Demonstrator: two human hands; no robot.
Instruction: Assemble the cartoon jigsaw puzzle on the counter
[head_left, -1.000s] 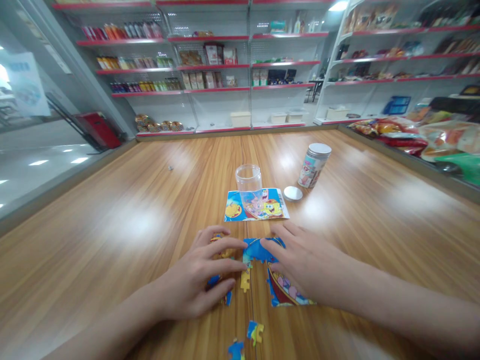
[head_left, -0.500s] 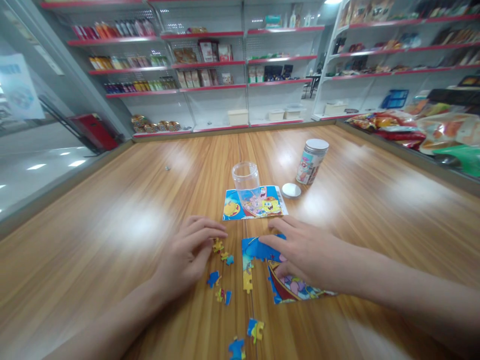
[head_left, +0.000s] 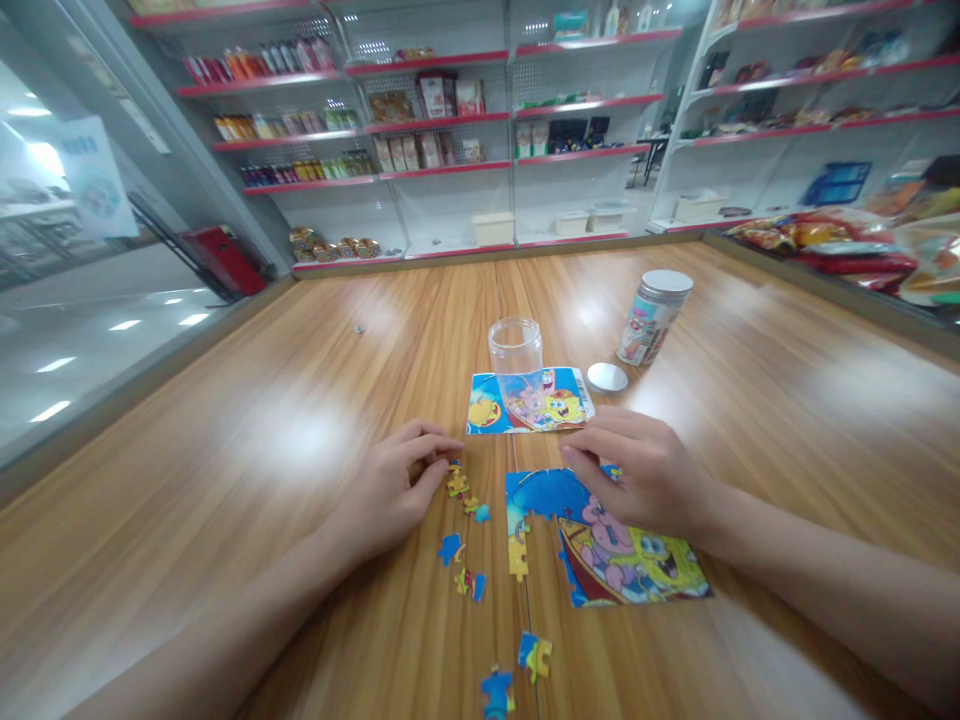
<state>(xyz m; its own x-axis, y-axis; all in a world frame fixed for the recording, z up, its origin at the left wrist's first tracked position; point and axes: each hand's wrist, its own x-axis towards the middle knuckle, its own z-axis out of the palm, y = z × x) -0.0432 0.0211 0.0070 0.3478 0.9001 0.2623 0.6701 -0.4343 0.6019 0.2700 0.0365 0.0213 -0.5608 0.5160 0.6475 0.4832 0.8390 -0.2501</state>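
Observation:
My left hand (head_left: 401,485) rests on the table left of the loose pieces, thumb and fingers drawn together at a small blue and yellow puzzle piece (head_left: 454,466). Below it several loose pieces lie in a scattered line, among them a blue piece (head_left: 450,548) and a blue and yellow piece (head_left: 535,655). My right hand (head_left: 645,470) hovers over the upper right of the partly joined cartoon puzzle (head_left: 600,545), its fingers curled in. Whatever these fingers hold, if anything, is hidden. The puzzle has a gap at its lower left.
Behind the puzzle a clear open jar (head_left: 515,350) stands on a picture card (head_left: 484,405). A round lid (head_left: 607,377) lies beside a closed, printed canister (head_left: 654,318). Packaged goods (head_left: 832,250) are at the right, and stocked shelves (head_left: 442,170) stand beyond the wooden table (head_left: 300,580).
My right hand has lifted and drawn back to the right, its fingers curling and uncovering more of the puzzle. My left thumb has closed toward the fingers. The view has shifted slightly.

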